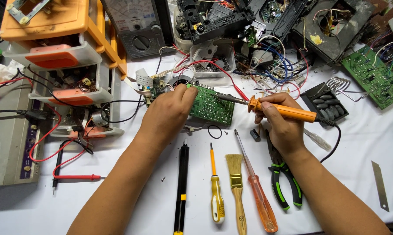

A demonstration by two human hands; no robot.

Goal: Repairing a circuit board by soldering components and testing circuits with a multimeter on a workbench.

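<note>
Hands over white table point(349, 143), centre. Left hand point(168, 114) curled, fingers closed on left edge of green circuit board point(211, 105), board tilted up off table. Right hand point(280, 124) wrapped tight round orange handle of soldering iron point(278, 109), metal tip resting on board's upper right part. Row of tools below hands: black pen-like tool point(181, 187), yellow screwdriver point(216, 191), brush point(236, 185), orange screwdriver point(257, 191), green-handled pliers point(281, 178) under right wrist. Multimeter point(137, 28) at top, well apart.
</note>
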